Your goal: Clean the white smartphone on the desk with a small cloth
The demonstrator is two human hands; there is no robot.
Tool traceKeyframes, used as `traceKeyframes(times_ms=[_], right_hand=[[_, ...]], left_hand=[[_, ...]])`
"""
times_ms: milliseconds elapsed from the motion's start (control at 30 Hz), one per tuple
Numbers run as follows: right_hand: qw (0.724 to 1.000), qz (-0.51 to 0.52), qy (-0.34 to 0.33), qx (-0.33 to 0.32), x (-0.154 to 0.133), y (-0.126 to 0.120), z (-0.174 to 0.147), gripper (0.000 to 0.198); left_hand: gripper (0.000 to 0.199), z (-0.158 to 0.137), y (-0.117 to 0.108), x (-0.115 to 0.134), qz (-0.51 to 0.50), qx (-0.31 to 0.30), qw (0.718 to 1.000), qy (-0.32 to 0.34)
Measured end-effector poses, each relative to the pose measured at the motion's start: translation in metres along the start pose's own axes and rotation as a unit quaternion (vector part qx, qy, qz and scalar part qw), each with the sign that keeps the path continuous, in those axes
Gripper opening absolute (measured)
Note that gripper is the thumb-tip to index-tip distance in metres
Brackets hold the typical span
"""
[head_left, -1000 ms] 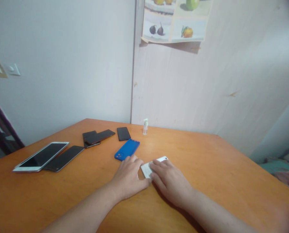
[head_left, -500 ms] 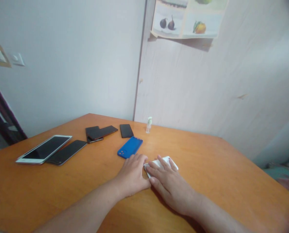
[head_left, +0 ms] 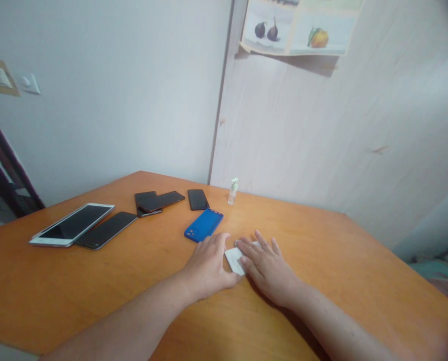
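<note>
Four black phones (head_left: 109,229), one tablet (head_left: 75,222), one case (head_left: 205,224), one bottle (head_left: 232,194); one slab (head_left: 234,260) under flat-fingered right hand (head_left: 269,271), beside wide-fingered left hand (head_left: 208,265).

Smooth wooden table (head_left: 314,240); matt plastic blue case (head_left: 205,223); smooth white slab (head_left: 233,259); glossy tablet screen (head_left: 73,222)

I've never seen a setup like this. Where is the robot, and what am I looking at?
There's no robot here: these are a person's bare hands. Every picture comes from one camera worn on the head, looking forward and down.

On the wooden table, to the left, lie a white tablet, a dark phone beside it, and two overlapping dark phones. Farther right are another dark phone, a blue phone case and a small pump bottle.

The right hand lies over a flat white object. The left hand is curved at its edge; whether it grips is unclear.
</note>
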State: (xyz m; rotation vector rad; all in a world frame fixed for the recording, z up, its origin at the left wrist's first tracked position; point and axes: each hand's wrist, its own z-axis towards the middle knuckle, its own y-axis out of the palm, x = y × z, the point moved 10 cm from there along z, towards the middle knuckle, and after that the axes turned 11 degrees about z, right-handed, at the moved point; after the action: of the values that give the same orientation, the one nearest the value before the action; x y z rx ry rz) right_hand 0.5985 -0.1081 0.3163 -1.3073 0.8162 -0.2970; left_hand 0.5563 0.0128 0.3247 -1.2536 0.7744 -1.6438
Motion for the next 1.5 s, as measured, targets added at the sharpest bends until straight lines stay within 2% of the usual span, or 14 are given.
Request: traceKeyframes(times_ms=[67,133,200,367,433,567,633,733,800,1000,1200,1267,1400,1500], right_hand=[[0.997,-0.03,0.065,0.029,0.03,-0.006,0.002,0.052],[0.993,-0.044,0.098,0.043,0.044,-0.01,-0.002,0.054],[0.996,-0.037,0.078,0.029,0.035,-0.008,-0.008,0.056],[0.996,0.029,-0.064,-0.053,-0.024,0.004,-0.026,0.054],[0.997,0.021,-0.05,-0.047,-0.016,0.0,-0.026,0.054],[0.997,-0.04,0.059,0.002,0.026,-0.014,-0.021,0.055],[0.998,-0.032,0.045,-0.018,0.02,-0.011,-0.024,0.056],[0.995,0.013,-0.041,-0.087,-0.016,-0.001,-0.034,0.057],[0.991,0.024,-0.062,-0.113,-0.027,0.001,-0.038,0.056],[0.996,-0.063,0.051,-0.042,0.014,-0.021,-0.03,0.055],[0.992,-0.007,-0.073,-0.102,-0.038,-0.009,-0.046,0.051],[0.993,-0.014,-0.065,-0.099,-0.033,-0.013,-0.044,0.049],[0.995,-0.069,-0.006,-0.073,0.0,-0.022,-0.031,0.044],[0.998,-0.046,-0.019,-0.043,-0.004,-0.024,-0.028,0.036]], left_hand=[[0.078,0.0,0.001,0.0,0.001,-0.005,1.0,0.001],[0.076,0.001,0.001,0.0,0.004,-0.005,1.0,0.001],[0.073,0.001,0.001,0.0,0.007,-0.005,1.0,0.003],[0.062,0.0,-0.001,0.001,0.008,-0.006,1.0,0.005],[0.061,0.001,-0.001,0.001,0.009,-0.007,1.0,0.006],[0.057,0.002,0.0,0.002,0.017,-0.004,1.0,0.014],[0.052,0.002,0.001,0.002,0.023,-0.004,1.0,0.019],[0.045,0.002,0.0,0.004,0.032,-0.006,0.999,0.03],[0.041,0.002,-0.001,0.006,0.037,-0.013,0.999,0.035],[0.039,0.002,-0.002,0.007,0.044,-0.033,0.998,0.034],[0.037,0.002,-0.001,0.007,0.037,-0.024,0.998,0.038],[0.038,0.002,-0.001,0.006,0.043,-0.03,0.998,0.035],[0.04,0.002,0.0,0.006,0.058,-0.049,0.997,0.033],[0.04,0.002,0.001,0.005,0.062,-0.046,0.996,0.034]])
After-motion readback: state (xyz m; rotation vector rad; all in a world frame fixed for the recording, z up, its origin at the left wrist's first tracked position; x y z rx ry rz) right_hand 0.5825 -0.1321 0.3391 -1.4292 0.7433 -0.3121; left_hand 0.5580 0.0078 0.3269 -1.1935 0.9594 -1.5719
